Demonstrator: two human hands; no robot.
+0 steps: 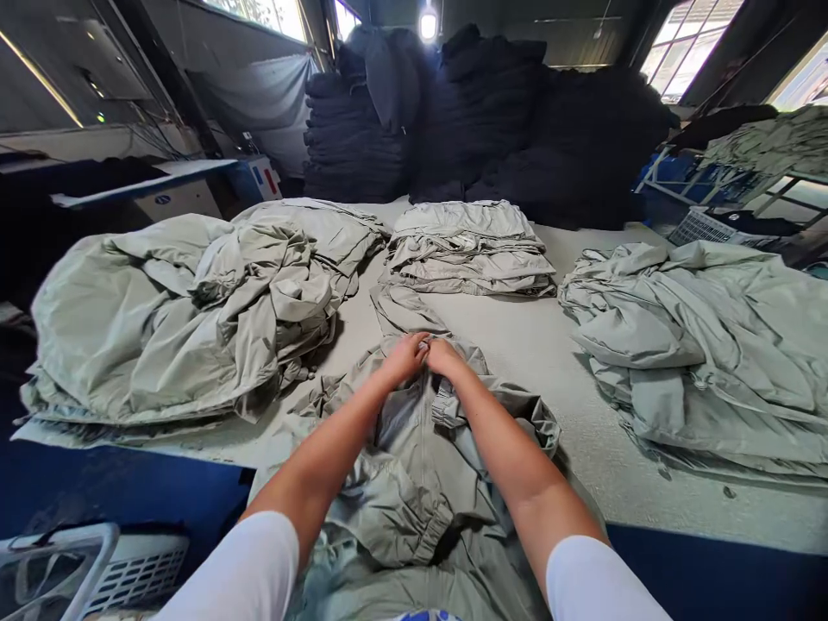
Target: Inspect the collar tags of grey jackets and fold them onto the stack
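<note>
A grey-green jacket [414, 440] lies in front of me, its body spread over the table and its lower part hanging toward me over the near edge. A zipper line runs down its middle. Both hands meet at the collar end, fingers bent and close together. My left hand [409, 355] pinches the jacket's collar from the left. Beside it, my right hand [443, 355] grips the same spot from the right. The fingertips are partly hidden, so the exact bit of cloth between them is hard to see. The hood part stretches away beyond my hands.
Heaps of similar garments lie at the left [161, 319] and right [718, 345] of the pale table [666, 492]. A folded stack [469, 250] sits behind the jacket. Tall dark fabric piles [466, 121] rise at the back. A white plastic basket [139, 565] stands low at left.
</note>
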